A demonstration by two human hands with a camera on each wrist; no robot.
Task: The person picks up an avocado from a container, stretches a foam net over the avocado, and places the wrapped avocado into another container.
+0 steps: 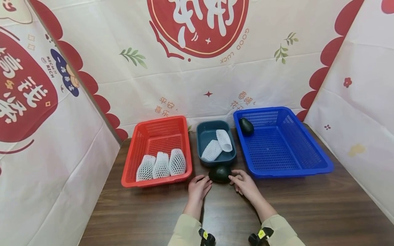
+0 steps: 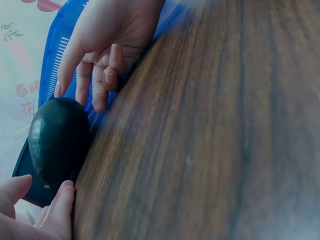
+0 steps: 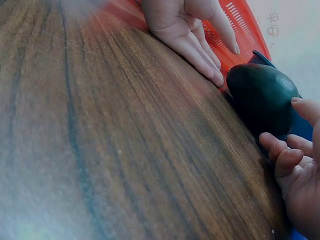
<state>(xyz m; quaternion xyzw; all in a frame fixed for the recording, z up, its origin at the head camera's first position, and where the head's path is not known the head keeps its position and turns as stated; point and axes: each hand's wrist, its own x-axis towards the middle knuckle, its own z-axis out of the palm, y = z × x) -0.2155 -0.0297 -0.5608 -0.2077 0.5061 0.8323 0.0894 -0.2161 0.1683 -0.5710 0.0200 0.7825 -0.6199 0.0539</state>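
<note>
A dark green avocado [image 1: 220, 174] lies on its side on the wooden table, just in front of the small teal tray [image 1: 197, 145]. My left hand [image 1: 198, 188] is at its narrow stem end, thumb and fingers spread apart around the tip in the left wrist view. At the rounder end is my right hand [image 1: 244, 184]; in the right wrist view one fingertip [image 3: 298, 101] touches the skin and the other fingers bend loosely close beneath. Two white foam net sleeves [image 1: 212, 150] lie in the tray.
At the left, a red basket [image 1: 125, 171] holds three white foam net sleeves [image 1: 161, 165] with something inside, standing side by side. A blue basket [image 1: 320, 169] on the right has another avocado [image 1: 246, 126] in its far left corner. Printed cloth [image 1: 197, 78] walls the table's back and sides.
</note>
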